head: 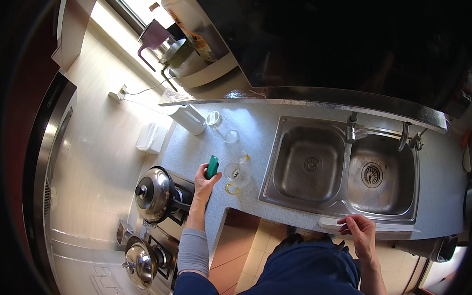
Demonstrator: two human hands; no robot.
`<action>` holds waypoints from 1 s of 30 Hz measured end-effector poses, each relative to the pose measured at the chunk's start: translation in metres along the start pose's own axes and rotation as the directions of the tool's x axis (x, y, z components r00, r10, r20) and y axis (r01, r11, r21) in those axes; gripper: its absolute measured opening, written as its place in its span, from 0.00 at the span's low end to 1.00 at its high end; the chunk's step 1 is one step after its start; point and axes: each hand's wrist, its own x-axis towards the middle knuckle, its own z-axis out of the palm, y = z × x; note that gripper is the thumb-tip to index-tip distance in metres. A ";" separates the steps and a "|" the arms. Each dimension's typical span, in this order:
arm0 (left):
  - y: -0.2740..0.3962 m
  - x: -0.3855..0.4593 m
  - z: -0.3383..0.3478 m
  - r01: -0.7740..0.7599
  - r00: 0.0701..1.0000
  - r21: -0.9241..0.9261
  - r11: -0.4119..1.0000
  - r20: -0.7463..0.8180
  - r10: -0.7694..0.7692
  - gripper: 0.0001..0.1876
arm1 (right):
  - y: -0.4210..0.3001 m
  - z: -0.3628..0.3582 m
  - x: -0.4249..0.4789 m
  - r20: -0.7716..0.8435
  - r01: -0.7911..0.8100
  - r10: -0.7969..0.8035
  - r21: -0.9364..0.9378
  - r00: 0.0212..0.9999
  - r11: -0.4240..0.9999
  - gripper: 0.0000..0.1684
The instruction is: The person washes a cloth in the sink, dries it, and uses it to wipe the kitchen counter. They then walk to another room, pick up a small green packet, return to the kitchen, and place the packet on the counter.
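My left hand [206,181] grips a small green box-like object [212,167] above the counter, just left of a clear glass cup [241,175] with a yellow handle. Some dark and light bits show inside the cup. Behind the cup lies a small clear piece with a yellow tip [244,158]. Farther back is a clear glass jug [225,130] with a white lid. My right hand [357,226] is over the counter's front edge by the sink, fingers loosely bent, holding nothing visible. Under its fingertips runs a long white strip [329,222] along the edge.
A double steel sink [267,176] is on the right, with taps [351,130] behind it. A white electric kettle [190,119] stands at the back left. A lidded pan [154,193] and a lidded pot [140,263] sit on the stove. A dark cabinet [321,45] overhangs the counter.
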 end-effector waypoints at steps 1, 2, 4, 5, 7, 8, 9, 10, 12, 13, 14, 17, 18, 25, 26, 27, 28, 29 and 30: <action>-0.009 0.005 -0.001 -0.097 0.994 0.244 0.965 -0.019 0.105 0.26 | 0.001 0.000 -0.001 -0.002 -0.006 0.006 0.011 1.000 1.000 0.13; -0.018 0.006 -0.004 -0.122 0.989 0.405 0.906 -0.025 0.144 0.27 | 0.001 -0.001 -0.003 -0.003 -0.012 0.012 0.023 1.000 1.000 0.13; -0.014 0.006 0.004 -0.122 0.980 0.665 0.737 -0.039 0.197 0.27 | 0.003 -0.003 -0.006 -0.020 -0.015 0.016 0.030 1.000 0.999 0.13; -0.011 0.005 0.007 -0.113 0.973 0.772 0.625 -0.040 0.227 0.27 | 0.006 -0.004 -0.006 -0.028 -0.015 0.016 0.028 0.999 0.999 0.14; -0.002 0.005 0.014 -0.131 0.979 0.853 0.505 0.032 0.200 0.26 | 0.006 -0.006 -0.009 -0.037 -0.014 0.015 0.022 0.999 1.000 0.14; 0.002 0.006 0.017 -0.142 0.981 0.886 0.442 0.066 0.182 0.26 | 0.004 -0.005 -0.009 -0.042 -0.013 0.014 0.018 0.999 1.000 0.14; 0.006 0.006 0.019 -0.199 0.970 0.902 0.382 0.124 0.210 0.25 | 0.003 -0.005 -0.010 -0.046 -0.013 0.014 0.014 0.999 1.000 0.14; 0.008 0.007 0.021 -0.255 0.955 0.913 0.320 0.184 0.234 0.25 | 0.002 -0.005 -0.010 -0.043 -0.017 0.018 0.012 0.999 1.000 0.13; 0.008 0.009 0.023 -0.342 0.922 0.918 0.201 0.286 0.263 0.23 | 0.003 -0.006 -0.011 -0.036 -0.026 0.026 0.007 0.999 1.000 0.12; 0.004 0.012 0.023 -0.373 0.906 0.916 0.145 0.327 0.269 0.23 | 0.004 -0.006 -0.011 -0.033 -0.028 0.029 0.006 0.999 1.000 0.12; 0.001 0.013 0.023 -0.403 0.889 0.911 0.089 0.367 0.273 0.22 | 0.005 -0.007 -0.011 -0.030 -0.031 0.031 0.006 0.999 1.000 0.12; -0.002 0.016 0.027 -0.418 0.876 0.909 -0.005 0.404 0.263 0.21 | 0.006 -0.008 -0.012 -0.030 -0.025 0.026 0.006 0.999 1.000 0.12; -0.002 0.016 0.028 -0.429 0.866 0.903 -0.029 0.420 0.272 0.21 | 0.006 -0.008 -0.013 -0.032 -0.022 0.022 0.007 0.999 1.000 0.12; -0.007 0.014 0.028 -0.365 0.910 0.927 0.087 0.335 0.245 0.23 | 0.006 -0.010 -0.015 -0.032 -0.015 0.016 0.020 0.999 1.000 0.13; -0.008 0.014 0.028 -0.322 0.934 0.935 0.149 0.288 0.211 0.23 | 0.007 -0.011 -0.015 -0.032 -0.013 0.014 0.021 0.999 1.000 0.13; -0.005 0.014 0.029 -0.240 0.964 0.942 0.233 0.204 0.167 0.24 | 0.007 -0.011 -0.015 -0.034 -0.012 0.012 0.021 0.999 1.000 0.13; 0.000 0.014 0.031 -0.153 0.986 0.937 0.313 0.122 0.116 0.25 | 0.007 -0.011 -0.015 -0.035 -0.011 0.012 0.021 0.999 1.000 0.13; 0.002 0.014 0.032 -0.061 0.997 0.920 0.386 0.042 0.058 0.26 | 0.007 -0.012 -0.015 -0.036 -0.010 0.011 0.022 0.999 1.000 0.13; 0.001 0.015 0.031 -0.012 1.000 0.891 0.454 -0.002 0.029 0.27 | 0.007 -0.012 -0.015 -0.034 -0.010 0.011 0.022 0.999 1.000 0.13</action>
